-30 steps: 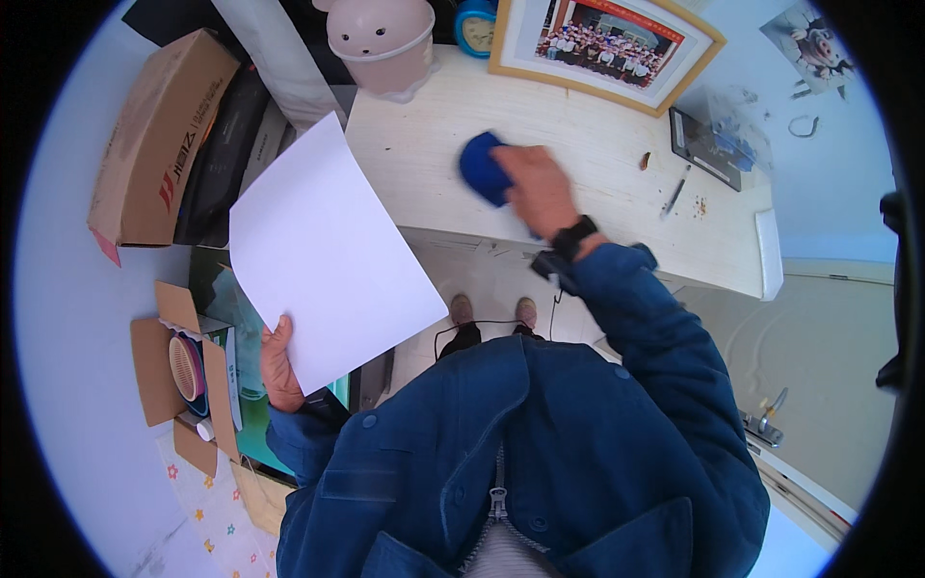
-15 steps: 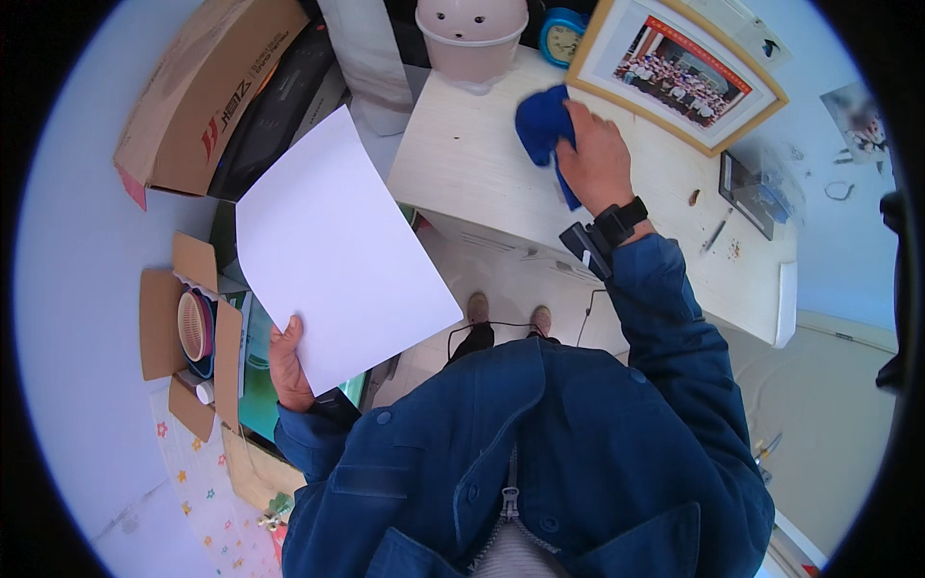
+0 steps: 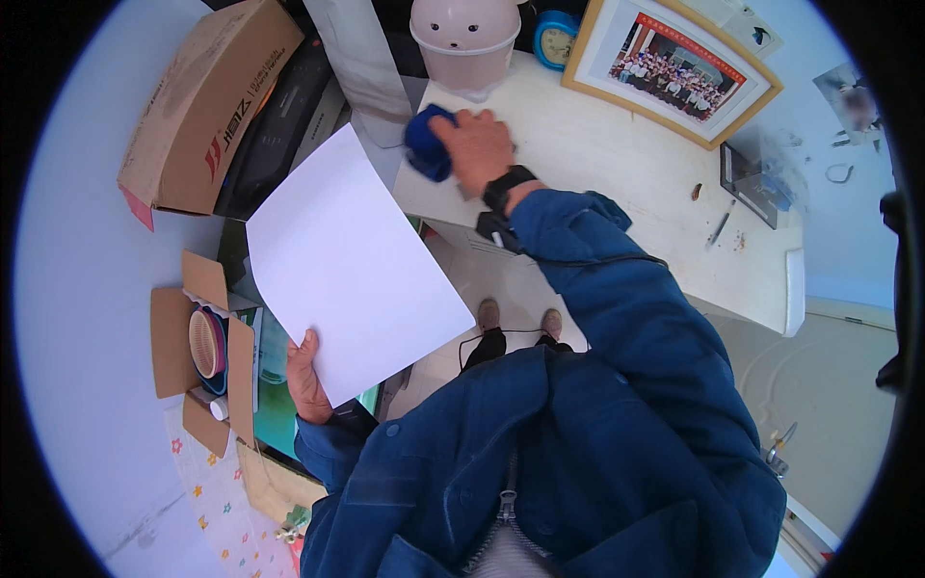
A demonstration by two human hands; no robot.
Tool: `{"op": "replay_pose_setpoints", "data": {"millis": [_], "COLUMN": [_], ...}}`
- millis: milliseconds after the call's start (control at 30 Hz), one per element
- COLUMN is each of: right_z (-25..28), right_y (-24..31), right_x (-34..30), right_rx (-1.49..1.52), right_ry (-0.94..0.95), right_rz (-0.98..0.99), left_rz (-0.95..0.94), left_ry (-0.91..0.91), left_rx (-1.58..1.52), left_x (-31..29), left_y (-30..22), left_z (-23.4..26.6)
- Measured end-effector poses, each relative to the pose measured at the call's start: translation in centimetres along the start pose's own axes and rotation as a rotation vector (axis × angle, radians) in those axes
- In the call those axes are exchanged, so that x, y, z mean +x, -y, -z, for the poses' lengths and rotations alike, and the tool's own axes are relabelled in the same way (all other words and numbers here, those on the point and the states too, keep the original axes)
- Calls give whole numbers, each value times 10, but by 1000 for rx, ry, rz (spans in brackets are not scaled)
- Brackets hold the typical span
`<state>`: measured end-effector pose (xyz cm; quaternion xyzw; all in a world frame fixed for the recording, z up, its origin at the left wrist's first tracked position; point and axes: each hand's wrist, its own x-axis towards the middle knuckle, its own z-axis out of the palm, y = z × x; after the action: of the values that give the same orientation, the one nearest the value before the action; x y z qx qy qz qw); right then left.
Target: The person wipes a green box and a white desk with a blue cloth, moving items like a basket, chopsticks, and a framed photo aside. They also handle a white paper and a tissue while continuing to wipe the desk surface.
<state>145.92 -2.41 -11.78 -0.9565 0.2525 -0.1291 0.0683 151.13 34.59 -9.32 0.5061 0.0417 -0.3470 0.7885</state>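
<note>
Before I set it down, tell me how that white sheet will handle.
The sheet is probably light and floppy: the left hand pinches only its lower corner, yet it stays fairly flat, so it may be slightly stiff paper. It would likely bend or slide easily if pushed. The right hand is busy pressing a blue cloth on the desk.

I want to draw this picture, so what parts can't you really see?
Head view only:
- blue cloth: partly covered by the right hand.
- left hand: fingers hidden behind the white sheet.
- desk: near part blocked by the blue sleeve.
- small bits on the desk: too tiny to name.
</note>
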Motion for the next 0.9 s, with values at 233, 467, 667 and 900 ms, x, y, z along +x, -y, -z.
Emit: {"op": "replay_pose_setpoints", "data": {"millis": [233, 467, 667, 900], "right_z": [38, 96, 41, 36], "right_y": [-136, -149, 0, -51], "right_x": [-71, -129, -90, -147], "right_rx": [-213, -157, 34, 57], "right_ry": [21, -149, -136, -150], "right_rz": [-409, -477, 12, -116], "left_rz": [9, 1, 33, 85], "left_ry": [14, 80, 95, 146], "left_rx": [16, 14, 19, 98], "left_x": [10, 21, 27, 33], "left_y": [6, 5, 4, 6], "left_z": [-5, -13, -26, -55]}}
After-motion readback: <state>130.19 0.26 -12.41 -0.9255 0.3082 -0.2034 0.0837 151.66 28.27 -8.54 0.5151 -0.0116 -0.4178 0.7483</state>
